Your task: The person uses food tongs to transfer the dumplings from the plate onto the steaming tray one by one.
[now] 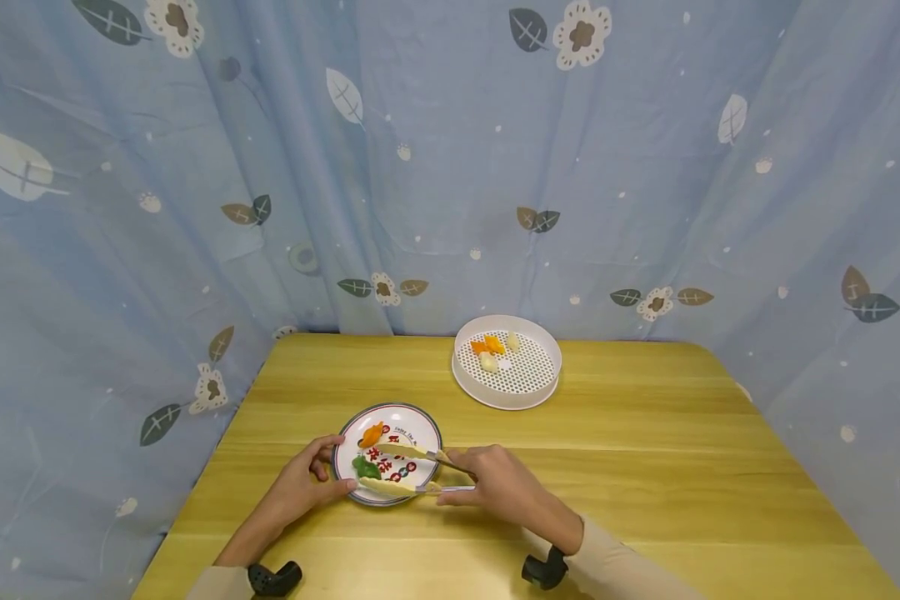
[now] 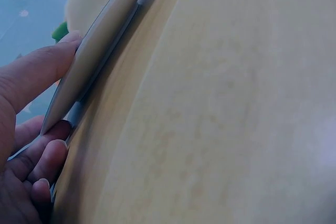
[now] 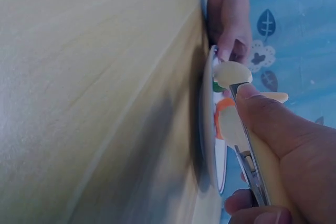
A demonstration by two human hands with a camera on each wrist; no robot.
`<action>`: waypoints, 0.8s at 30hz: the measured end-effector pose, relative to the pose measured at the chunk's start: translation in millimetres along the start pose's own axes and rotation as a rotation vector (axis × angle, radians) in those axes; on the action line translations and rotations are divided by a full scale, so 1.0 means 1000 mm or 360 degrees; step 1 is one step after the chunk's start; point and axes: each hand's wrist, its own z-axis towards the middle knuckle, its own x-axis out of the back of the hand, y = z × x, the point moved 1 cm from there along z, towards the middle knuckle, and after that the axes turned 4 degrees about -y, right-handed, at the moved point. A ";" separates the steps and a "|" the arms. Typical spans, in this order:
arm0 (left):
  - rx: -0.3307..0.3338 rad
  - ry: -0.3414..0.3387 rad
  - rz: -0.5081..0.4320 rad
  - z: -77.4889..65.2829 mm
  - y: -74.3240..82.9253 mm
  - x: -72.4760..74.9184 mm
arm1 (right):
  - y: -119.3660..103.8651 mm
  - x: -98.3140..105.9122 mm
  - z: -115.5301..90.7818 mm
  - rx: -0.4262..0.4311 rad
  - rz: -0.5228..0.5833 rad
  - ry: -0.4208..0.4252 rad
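Note:
My left hand (image 1: 307, 482) grips the left rim of a white plate (image 1: 408, 417) with printed lettering, its thumb on top. In the left wrist view, curled fingers (image 2: 50, 158) sit at the plate's underside (image 2: 100, 59). My right hand (image 1: 506, 487) holds tongs (image 1: 393, 487) with cream tips and metal arms, spread apart over the plate. On the plate lie an orange piece (image 1: 372, 434) and a green piece (image 1: 366, 467). The green piece is beside the tong tips; whether they touch it I cannot tell. The right wrist view shows the tongs (image 3: 248, 129) edge-on.
Behind the plate, to the right, stands a round white perforated tray (image 1: 547, 354) with a raised wall. Orange pieces (image 1: 494, 344) and pale pieces (image 1: 488, 362) lie in it. A blue patterned curtain (image 1: 450, 167) hangs around the wooden table (image 1: 645, 450).

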 end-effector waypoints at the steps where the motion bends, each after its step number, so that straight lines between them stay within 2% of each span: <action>1: 0.0002 0.0000 0.0000 0.000 0.000 0.000 | 0.000 -0.001 0.000 0.0000 -0.0001 0.0001; 17: -0.0003 -0.0001 0.0016 0.000 0.000 0.000 | 0.000 -0.010 0.001 0.0019 0.0025 0.0004; 24: -0.0004 -0.0011 0.0012 0.000 0.000 0.001 | 0.000 -0.011 -0.001 0.0053 -0.0007 0.0047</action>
